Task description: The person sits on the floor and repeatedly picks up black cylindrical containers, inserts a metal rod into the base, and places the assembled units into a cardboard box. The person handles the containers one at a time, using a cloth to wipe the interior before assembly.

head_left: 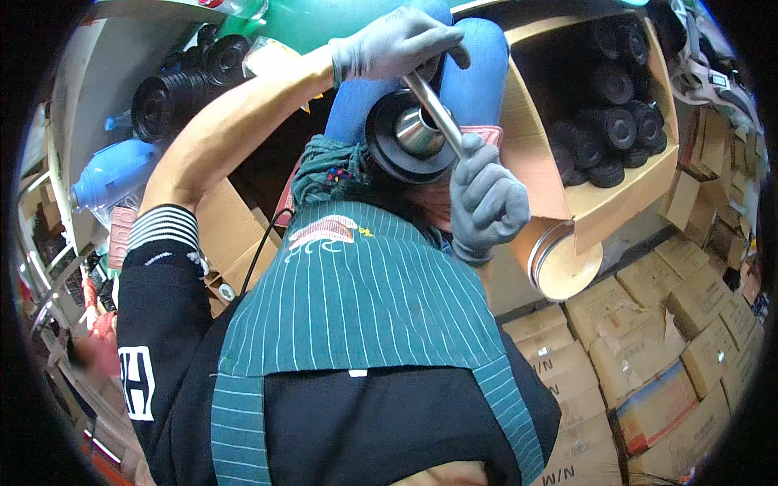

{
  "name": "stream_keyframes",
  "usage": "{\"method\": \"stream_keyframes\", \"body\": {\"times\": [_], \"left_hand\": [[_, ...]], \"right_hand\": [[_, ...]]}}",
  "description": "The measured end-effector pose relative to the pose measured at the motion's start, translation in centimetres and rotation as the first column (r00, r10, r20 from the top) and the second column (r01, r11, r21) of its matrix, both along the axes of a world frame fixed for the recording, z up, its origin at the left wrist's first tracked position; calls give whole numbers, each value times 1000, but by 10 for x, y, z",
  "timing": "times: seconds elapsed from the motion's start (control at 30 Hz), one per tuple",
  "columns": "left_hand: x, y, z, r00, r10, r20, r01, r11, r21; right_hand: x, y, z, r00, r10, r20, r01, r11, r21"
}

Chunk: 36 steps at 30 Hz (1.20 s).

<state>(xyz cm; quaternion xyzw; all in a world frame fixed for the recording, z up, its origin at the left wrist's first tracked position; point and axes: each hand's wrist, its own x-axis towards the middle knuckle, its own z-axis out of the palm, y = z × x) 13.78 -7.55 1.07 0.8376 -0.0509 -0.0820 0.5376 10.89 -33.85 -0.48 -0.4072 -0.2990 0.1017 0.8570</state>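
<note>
My right hand [489,198], in a grey glove, is closed around the lower end of a shiny metal rod [438,112]. At the rod's upper end, my grey-gloved left hand [397,44] bends over it with curled fingers, its grip partly hidden. The rod slants across a black round disc-shaped part [389,150] on my lap. A shiny metal cup-like piece [416,134] sits in the middle of that disc, partly covered by the rod.
On the right, an open cardboard box [583,223] holds several black ribbed round parts [620,128]. A round drum [571,271] stands below it, near stacked cartons [640,324]. More black discs [162,105] and a blue bottle-shaped container [117,172] are at the left.
</note>
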Motion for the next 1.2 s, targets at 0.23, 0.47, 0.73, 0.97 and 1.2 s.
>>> {"method": "stream_keyframes", "body": {"times": [0.23,0.47,0.73,0.97,1.2], "left_hand": [[22,17,-13,991,-125,53,134,963,-233],[30,5,-1,995,-30,-95,14,987,-162],[56,14,-34,969,-209,129,218,974,-55],[84,-6,-58,870,-230,436,253,967,5],[63,14,-30,940,-212,268,213,977,27]], "right_hand": [[91,-12,38,561,572,598,-223,800,-557],[106,10,61,51,883,467,-175,468,-866],[89,37,68,8,918,396,-329,377,-866],[61,87,82,-154,939,307,-342,241,-908],[62,69,88,201,843,499,-201,534,-821]]}}
